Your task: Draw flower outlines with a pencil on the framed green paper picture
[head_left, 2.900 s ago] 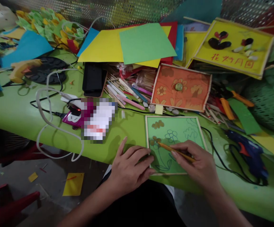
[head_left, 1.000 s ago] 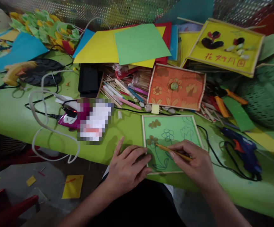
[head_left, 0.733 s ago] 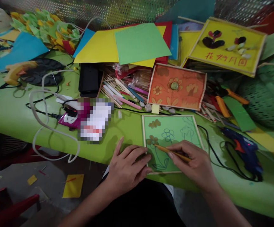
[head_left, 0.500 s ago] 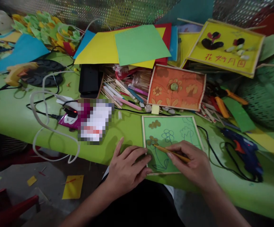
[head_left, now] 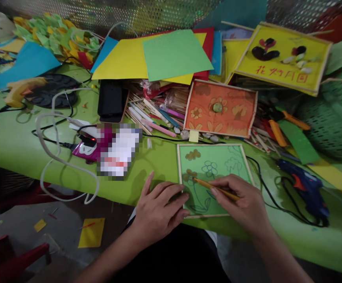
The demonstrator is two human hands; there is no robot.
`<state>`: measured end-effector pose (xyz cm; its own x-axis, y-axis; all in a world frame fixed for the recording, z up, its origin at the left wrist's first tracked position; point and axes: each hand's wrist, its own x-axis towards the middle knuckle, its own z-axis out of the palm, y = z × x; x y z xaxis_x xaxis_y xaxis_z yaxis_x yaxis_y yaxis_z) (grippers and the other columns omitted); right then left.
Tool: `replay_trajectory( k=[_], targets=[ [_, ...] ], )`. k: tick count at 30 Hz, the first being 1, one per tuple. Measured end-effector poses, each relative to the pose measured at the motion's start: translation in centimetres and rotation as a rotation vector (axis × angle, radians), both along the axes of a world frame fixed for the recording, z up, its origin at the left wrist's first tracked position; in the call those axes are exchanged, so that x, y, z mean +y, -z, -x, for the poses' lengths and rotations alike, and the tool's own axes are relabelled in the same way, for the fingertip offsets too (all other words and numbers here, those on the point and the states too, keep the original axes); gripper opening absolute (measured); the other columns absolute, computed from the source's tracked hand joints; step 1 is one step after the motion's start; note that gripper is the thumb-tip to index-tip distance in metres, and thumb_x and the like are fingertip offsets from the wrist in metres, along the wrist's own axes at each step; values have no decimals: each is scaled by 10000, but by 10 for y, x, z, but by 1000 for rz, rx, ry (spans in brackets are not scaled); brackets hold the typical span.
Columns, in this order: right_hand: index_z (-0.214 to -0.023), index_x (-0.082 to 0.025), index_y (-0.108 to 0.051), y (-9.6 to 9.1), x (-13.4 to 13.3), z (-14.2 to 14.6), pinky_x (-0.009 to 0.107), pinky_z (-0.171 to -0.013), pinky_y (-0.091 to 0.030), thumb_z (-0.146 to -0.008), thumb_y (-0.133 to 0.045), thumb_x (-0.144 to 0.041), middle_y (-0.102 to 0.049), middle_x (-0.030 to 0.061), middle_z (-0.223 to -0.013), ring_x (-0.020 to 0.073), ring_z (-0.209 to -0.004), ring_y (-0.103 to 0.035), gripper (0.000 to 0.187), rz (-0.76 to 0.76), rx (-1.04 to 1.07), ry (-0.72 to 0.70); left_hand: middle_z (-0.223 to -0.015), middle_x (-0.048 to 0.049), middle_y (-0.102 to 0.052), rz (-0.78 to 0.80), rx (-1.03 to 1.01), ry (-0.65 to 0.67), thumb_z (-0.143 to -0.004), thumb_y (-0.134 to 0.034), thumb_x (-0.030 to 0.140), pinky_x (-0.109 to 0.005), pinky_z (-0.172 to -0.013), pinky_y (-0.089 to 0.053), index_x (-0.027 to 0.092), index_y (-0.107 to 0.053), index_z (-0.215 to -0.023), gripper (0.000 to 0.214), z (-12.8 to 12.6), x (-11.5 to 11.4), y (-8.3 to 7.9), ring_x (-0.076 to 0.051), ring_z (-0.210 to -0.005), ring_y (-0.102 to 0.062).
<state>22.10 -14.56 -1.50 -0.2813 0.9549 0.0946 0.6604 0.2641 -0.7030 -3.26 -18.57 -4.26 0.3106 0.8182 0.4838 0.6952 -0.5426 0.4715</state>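
A green picture board (head_left: pixel 218 157) with a pale wooden frame lies near the table's front edge. Flowers and a tree are outlined on it; a cloud and some petals of the left flower are coloured brown. In my right hand (head_left: pixel 243 200) is a thin yellow-brown pen or brush (head_left: pixel 215 186), gripped between thumb and fingers. Its tip is at the left flower's petals; whether it is a pen or brush I cannot tell. My left hand (head_left: pixel 161 208) rests with fingers spread, the fingertips on the board's left edge.
A blue glue gun (head_left: pixel 306 188) with a black cord lies at the right. Behind the board is an orange framed picture (head_left: pixel 220 110). A blurred phone-like screen (head_left: pixel 120 153) and a purple power strip (head_left: pixel 85 149) are at the left. Paper sheets (head_left: pixel 176 55) lie at the back.
My right hand and the pen or brush have shifted slightly right, the tip moving a little up and right by the left flower. My left hand has stayed put.
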Motion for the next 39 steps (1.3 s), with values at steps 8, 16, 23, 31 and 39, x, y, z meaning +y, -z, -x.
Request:
replay_trajectory(
  k=[8, 16, 23, 31, 39],
  targets=[
    [-979, -231, -704, -1, 3, 4, 306, -682, -555, -976, -637, -233, -728, 24, -846, 194, -756, -722, 66, -47, -27, -49, -1165, 8, -782, 6, 8, 7, -1060, -524, 401, -501, -1337, -122, 274, -765, -1151, 287, 0, -1, 3, -178, -1059, -696],
    [-975, -232, -704, 0, 4, 6, 302, -681, -548, -975, -640, -225, -726, 12, -830, 186, -743, -712, 65, -94, -22, -55, -1157, 10, -780, -6, 1, 4, -1063, -521, 407, -484, -1333, -139, 269, -766, -1132, 290, 0, 0, 2, -171, -1057, -695],
    [-982, -239, -709, 2, 1, 1, 304, -698, -563, -965, -652, -239, -740, 24, -885, 195, -783, -729, 60, -25, -12, -9, -1148, 16, -782, -11, 4, 1, -1052, -545, 397, -487, -1337, -134, 276, -768, -1132, 266, 0, 0, 1, -166, -1049, -696],
    [-984, -235, -715, 2, 2, 3, 302, -687, -562, -974, -645, -252, -740, 24, -855, 195, -757, -730, 73, -42, -12, -30, -1160, 14, -779, -10, 3, 2, -1047, -552, 401, -487, -1337, -138, 279, -769, -1137, 264, 0, 0, 3, -168, -1058, -698],
    [-988, -233, -706, 1, 2, 4, 301, -690, -552, -976, -651, -230, -728, 17, -849, 186, -755, -721, 56, -59, -17, -77, -1161, 10, -782, -5, 9, -2, -1043, -557, 396, -499, -1337, -142, 288, -767, -1144, 256, 0, 0, 2, -169, -1054, -704]
  ],
)
